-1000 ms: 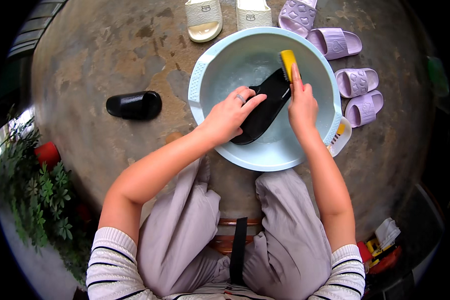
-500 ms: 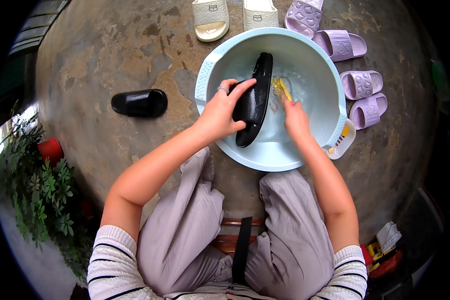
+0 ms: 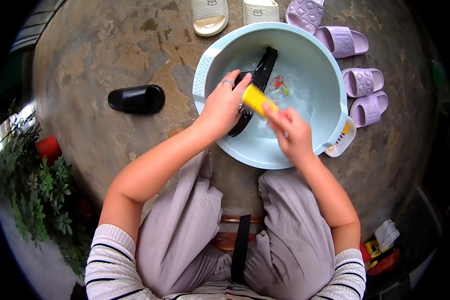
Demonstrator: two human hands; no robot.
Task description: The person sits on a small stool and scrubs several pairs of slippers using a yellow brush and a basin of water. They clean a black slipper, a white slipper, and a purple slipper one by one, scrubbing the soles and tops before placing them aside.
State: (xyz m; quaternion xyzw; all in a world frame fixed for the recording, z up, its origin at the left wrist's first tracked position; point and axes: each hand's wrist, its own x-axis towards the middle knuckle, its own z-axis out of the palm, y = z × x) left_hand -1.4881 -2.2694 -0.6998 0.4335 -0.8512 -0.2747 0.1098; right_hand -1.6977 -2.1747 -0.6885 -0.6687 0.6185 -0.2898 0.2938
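Note:
A wet black slide slipper is tilted on its side inside a light blue basin with some water in it. My left hand is closed around the slipper's strap, a ring on one finger. In my right hand is a yellow brush, its head pressed against the slipper beside my left fingers; its bristles are hidden. On the basin's bottom a red and green printed patch shows through the water.
Another black slipper lies on the concrete floor to the left. Cream slippers and several purple slippers ring the basin's far and right sides. A white dish touches its right rim. A potted plant stands at left.
My right hand has lifted the brush from the basin's bottom and brought it left onto the slipper. The slipper has tilted further, and my left hand has shifted slightly.

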